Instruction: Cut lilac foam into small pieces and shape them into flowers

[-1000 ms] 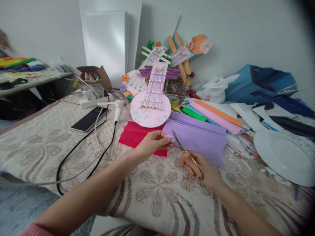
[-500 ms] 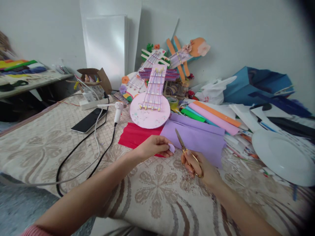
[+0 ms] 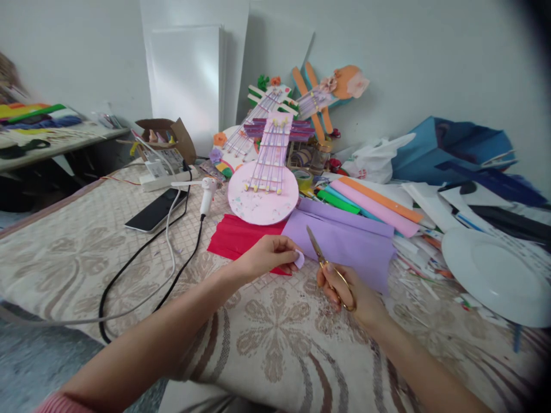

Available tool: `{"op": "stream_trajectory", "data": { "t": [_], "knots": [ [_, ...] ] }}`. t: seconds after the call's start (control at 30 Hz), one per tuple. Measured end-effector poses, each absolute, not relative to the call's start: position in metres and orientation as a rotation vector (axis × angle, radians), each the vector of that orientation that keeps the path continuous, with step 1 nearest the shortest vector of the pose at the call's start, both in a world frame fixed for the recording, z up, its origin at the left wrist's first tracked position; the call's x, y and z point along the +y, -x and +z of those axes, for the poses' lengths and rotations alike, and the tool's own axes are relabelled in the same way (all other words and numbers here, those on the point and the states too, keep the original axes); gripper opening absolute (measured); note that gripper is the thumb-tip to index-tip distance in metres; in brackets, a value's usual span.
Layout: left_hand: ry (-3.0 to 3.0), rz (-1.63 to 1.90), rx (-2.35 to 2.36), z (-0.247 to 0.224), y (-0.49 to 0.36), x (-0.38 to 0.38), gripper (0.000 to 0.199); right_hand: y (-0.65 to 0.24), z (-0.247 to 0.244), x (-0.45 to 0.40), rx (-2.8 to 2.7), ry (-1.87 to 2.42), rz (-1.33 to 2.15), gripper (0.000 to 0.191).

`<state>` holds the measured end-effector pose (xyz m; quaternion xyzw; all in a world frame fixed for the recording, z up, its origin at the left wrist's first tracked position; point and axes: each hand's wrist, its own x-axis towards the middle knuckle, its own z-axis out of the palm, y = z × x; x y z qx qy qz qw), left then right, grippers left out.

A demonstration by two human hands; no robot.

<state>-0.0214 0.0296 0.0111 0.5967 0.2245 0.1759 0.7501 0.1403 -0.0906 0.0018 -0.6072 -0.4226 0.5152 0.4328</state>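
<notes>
Between the thumb and fingers of my left hand (image 3: 275,254) is a small rounded piece of light purple paper (image 3: 300,260), partly covered by the fingertips. My right hand (image 3: 344,287) grips gold-handled scissors (image 3: 317,245), blades closed and pointing up and away, apart from the paper piece. Beneath and beyond the hands lie a purple crepe paper sheet (image 3: 344,241) and a red crepe paper sheet (image 3: 241,238). A pink banjo-shaped craft (image 3: 263,201) with purple strings rests just behind them.
To the left are a white glue gun (image 3: 207,198), a black phone (image 3: 157,211) and looping cables. Coloured paper rolls (image 3: 374,201), paper scraps and a white plate (image 3: 491,275) lie right. More string-instrument crafts (image 3: 327,94) lean by the wall, near a blue bag (image 3: 451,152).
My left hand has shifted very slightly, and the purple piece in it has turned a little. The right hand and scissors stay almost still.
</notes>
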Motion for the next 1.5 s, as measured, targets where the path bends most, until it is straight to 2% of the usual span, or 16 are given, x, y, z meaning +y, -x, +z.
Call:
{"op": "stream_trajectory", "data": {
  "t": [0.87,0.97,1.17,1.37,1.5],
  "knots": [
    [-1.519,0.484,0.48,0.009,0.021,0.031,0.023,-0.143,0.0,-0.089,-1.071,1.511,1.277,0.045],
    [-1.558,0.481,0.563,0.012,0.025,0.04,0.019,-0.147,0.001,-0.09,-1.031,1.486,1.291,0.043],
    [-1.935,0.651,0.805,0.014,0.04,0.064,0.01,-0.154,0.005,-0.089,-1.065,1.515,1.203,0.043],
    [-2.382,0.738,1.135,0.015,0.044,0.06,0.014,-0.159,0.01,-0.087,-1.048,1.54,1.156,0.045],
    [-2.436,0.804,0.983,0.012,0.037,0.053,0.012,-0.163,0.015,-0.089,-1.059,1.535,1.088,0.043]
  ]
}}
